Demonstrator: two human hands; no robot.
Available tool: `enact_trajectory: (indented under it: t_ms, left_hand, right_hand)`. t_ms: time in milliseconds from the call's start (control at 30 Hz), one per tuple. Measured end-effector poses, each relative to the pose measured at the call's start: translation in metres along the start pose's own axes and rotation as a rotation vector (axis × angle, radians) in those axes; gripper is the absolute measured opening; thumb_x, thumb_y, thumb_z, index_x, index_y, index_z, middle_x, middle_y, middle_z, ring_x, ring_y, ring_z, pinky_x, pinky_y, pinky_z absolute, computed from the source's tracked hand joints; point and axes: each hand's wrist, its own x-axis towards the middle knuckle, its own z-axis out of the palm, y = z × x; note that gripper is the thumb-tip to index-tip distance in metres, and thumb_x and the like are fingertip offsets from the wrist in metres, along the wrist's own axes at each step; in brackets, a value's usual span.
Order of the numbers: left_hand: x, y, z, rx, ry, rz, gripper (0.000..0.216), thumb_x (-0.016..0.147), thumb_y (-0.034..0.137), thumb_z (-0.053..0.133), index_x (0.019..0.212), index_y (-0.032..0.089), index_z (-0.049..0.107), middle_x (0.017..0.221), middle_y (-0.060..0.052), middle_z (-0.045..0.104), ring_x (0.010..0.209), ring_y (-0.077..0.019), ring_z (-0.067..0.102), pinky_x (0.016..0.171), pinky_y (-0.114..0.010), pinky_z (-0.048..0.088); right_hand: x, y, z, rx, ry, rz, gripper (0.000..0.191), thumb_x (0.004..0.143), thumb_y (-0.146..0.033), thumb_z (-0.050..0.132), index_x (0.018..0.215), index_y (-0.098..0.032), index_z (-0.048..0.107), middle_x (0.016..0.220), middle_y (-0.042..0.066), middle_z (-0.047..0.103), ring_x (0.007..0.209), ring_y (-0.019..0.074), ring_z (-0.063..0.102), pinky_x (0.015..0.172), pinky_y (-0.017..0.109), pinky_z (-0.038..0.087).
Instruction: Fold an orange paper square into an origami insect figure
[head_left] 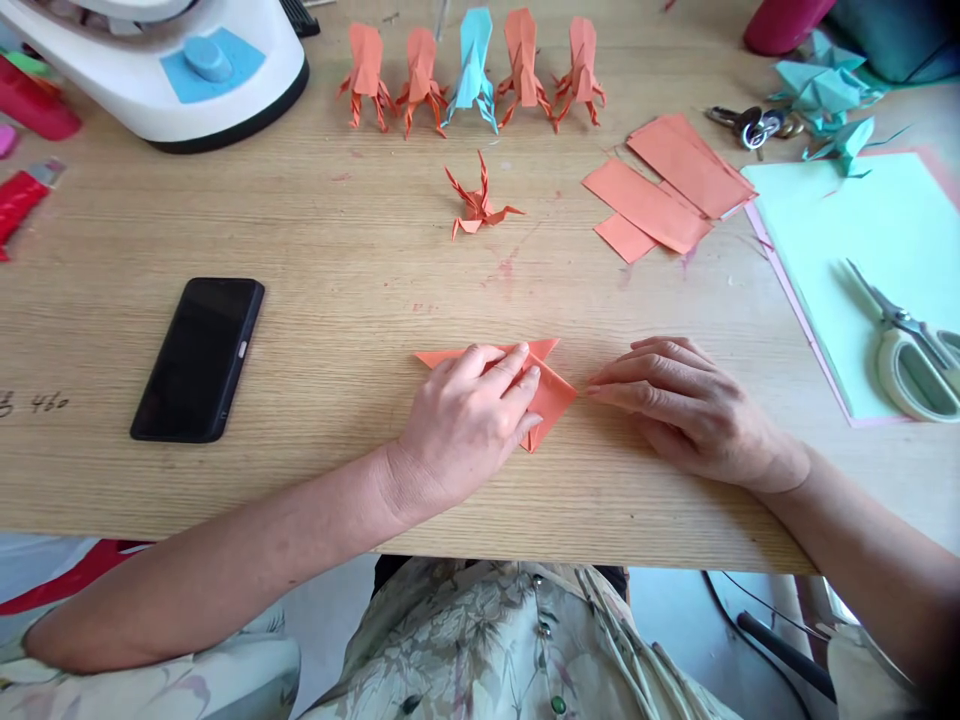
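Under my left hand lies a piece of folded orange paper with pointed corners sticking out. The fingers of that hand bear down on the paper and hold it against the table, covering its middle. My right hand rests on the table just right of the paper's right tip, apart from it. Its fingers are stretched out and lie close together, with nothing seen in them. Beyond the hands sits a small orange origami piece with thin twisted limbs.
Several folded paper figures stand in a row at the back. Orange paper strips, keys, teal origami pieces, and scissors on pale green sheets lie right. A phone and a white appliance are left.
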Motion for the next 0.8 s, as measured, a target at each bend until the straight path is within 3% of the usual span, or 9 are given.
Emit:
enact_trajectory:
  t_ms: [333, 800]
  left_hand:
    - [0.000, 0.000, 0.001, -0.015, 0.009, 0.003, 0.034, 0.094, 0.027, 0.065, 0.122, 0.009, 0.069, 0.132, -0.014, 0.068, 0.111, -0.0280, 0.062, 0.095, -0.044, 0.057]
    - [-0.004, -0.002, 0.009, 0.022, 0.005, 0.028, 0.038, 0.097, 0.030, 0.061, 0.127, 0.006, 0.066, 0.137, -0.017, 0.064, 0.117, -0.0313, 0.061, 0.094, -0.047, 0.057]
  right_hand:
    - [0.013, -0.001, 0.006, 0.021, -0.007, 0.016, 0.044, 0.094, -0.005, 0.047, 0.134, -0.019, 0.060, 0.116, 0.012, 0.068, 0.101, 0.0231, 0.062, 0.090, 0.042, 0.051]
    - [0.052, 0.009, 0.010, -0.155, -0.167, -0.074, 0.039, 0.103, -0.021, 0.042, 0.139, -0.019, 0.057, 0.101, 0.011, 0.060, 0.086, 0.0206, 0.054, 0.079, 0.035, 0.046]
